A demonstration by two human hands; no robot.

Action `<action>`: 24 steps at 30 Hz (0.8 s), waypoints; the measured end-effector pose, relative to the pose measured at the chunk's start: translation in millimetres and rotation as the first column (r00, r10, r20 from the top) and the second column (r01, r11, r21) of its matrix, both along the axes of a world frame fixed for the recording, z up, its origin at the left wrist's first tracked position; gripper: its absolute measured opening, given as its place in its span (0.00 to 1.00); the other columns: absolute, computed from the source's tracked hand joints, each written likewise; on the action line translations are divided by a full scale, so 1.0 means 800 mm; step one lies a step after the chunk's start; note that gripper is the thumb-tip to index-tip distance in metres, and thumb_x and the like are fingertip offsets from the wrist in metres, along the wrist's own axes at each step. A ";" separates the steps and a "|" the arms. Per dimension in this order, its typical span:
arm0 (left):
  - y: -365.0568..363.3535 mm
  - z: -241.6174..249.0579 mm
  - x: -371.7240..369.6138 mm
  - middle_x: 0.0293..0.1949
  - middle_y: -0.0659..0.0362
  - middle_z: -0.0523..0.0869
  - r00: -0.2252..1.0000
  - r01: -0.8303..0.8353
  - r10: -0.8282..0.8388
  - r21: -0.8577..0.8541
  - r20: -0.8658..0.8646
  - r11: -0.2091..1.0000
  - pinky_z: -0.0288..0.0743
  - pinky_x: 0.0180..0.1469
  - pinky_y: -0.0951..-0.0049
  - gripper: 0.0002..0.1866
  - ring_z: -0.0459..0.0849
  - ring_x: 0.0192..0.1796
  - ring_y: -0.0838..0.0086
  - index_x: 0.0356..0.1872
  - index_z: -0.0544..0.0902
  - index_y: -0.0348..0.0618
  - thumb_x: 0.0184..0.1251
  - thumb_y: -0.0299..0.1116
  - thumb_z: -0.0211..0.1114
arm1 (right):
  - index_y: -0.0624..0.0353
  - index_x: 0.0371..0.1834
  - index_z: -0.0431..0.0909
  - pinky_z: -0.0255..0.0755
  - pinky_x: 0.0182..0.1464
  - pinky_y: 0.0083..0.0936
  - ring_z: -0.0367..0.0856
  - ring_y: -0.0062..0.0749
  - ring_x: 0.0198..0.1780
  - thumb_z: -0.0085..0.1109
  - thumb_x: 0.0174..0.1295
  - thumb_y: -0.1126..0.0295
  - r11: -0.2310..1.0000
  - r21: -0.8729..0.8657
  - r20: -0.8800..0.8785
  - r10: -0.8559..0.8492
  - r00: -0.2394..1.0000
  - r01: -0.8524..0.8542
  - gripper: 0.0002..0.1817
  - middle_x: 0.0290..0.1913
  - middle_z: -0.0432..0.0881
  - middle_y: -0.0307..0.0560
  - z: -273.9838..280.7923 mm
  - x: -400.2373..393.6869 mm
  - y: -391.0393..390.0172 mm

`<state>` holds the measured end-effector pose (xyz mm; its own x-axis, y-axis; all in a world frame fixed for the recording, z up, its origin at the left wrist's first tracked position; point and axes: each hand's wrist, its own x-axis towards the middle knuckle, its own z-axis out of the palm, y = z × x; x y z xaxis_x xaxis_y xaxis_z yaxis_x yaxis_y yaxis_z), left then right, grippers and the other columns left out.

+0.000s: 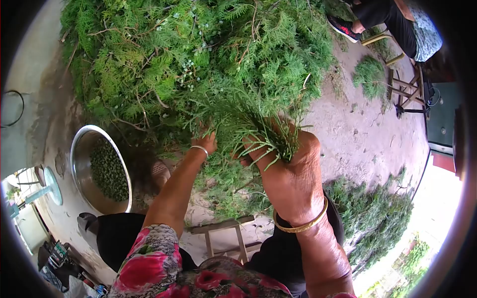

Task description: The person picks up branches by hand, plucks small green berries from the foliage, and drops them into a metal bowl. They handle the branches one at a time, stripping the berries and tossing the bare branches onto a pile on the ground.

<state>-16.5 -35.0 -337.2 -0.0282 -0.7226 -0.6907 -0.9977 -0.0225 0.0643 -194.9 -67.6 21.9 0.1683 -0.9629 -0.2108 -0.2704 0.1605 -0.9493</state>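
My right hand is closed around a bunch of green conifer sprigs, whose flat, scaly tips fan out to the left over the fingers. A gold bangle circles that wrist. Farther left, my left hand, with a silver bracelet at its wrist, reaches in at the near edge of a large heap of conifer branches. Foliage hides most of its fingers, so their grip does not show. Pale bluish cones or berries dot the twigs in the heap.
A metal basin holding many small green cones or berries stands at the left. Below my hands is a wooden stool frame. More cut greenery lies at the right. Another person's shoe and a folding chair are at upper right.
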 end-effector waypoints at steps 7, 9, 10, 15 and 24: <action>0.021 -0.133 0.055 0.66 0.54 0.65 0.986 0.157 -0.144 -0.175 0.084 0.972 0.56 0.67 0.55 0.30 0.61 0.67 0.60 0.68 0.60 0.49 0.69 0.49 0.50 | 0.68 0.31 0.75 0.67 0.29 0.28 0.76 0.32 0.25 0.52 0.51 0.81 0.995 0.099 0.106 -0.038 0.994 0.027 0.04 0.23 0.78 0.56 -0.005 0.003 0.011; 0.033 -0.120 0.055 0.64 0.52 0.68 0.991 0.112 -0.093 -0.218 0.094 0.970 0.64 0.64 0.57 0.28 0.67 0.64 0.58 0.68 0.60 0.48 0.69 0.46 0.49 | 0.68 0.31 0.75 0.68 0.29 0.28 0.76 0.34 0.25 0.52 0.50 0.81 0.997 0.076 0.102 -0.024 0.994 0.017 0.05 0.23 0.78 0.56 -0.003 0.002 0.009; 0.040 -0.112 0.054 0.63 0.51 0.69 0.993 0.088 -0.066 -0.239 0.097 0.967 0.67 0.62 0.58 0.28 0.69 0.63 0.58 0.68 0.60 0.48 0.70 0.45 0.49 | 0.68 0.31 0.75 0.68 0.29 0.28 0.76 0.34 0.25 0.52 0.50 0.81 0.997 0.074 0.105 -0.023 0.994 0.015 0.05 0.23 0.78 0.56 -0.001 0.002 0.007; 0.031 0.034 0.048 0.40 0.53 0.85 0.913 -0.259 0.045 -0.490 -0.406 0.833 0.79 0.35 0.64 0.14 0.85 0.37 0.61 0.46 0.79 0.43 0.59 0.24 0.58 | 0.69 0.30 0.75 0.68 0.29 0.29 0.77 0.36 0.24 0.51 0.49 0.82 0.997 -0.075 0.069 -0.028 0.997 0.033 0.05 0.23 0.79 0.58 -0.008 0.002 0.005; -0.021 0.305 0.059 0.30 0.59 0.79 -0.354 -0.669 0.608 0.647 -0.710 0.366 0.61 0.14 0.83 0.24 0.76 0.20 0.77 0.56 0.71 0.37 0.55 0.20 0.63 | 0.71 0.31 0.77 0.72 0.28 0.20 0.77 0.22 0.25 0.57 0.54 0.77 0.988 0.132 0.288 -0.118 0.950 0.082 0.06 0.25 0.81 0.45 0.002 0.007 -0.006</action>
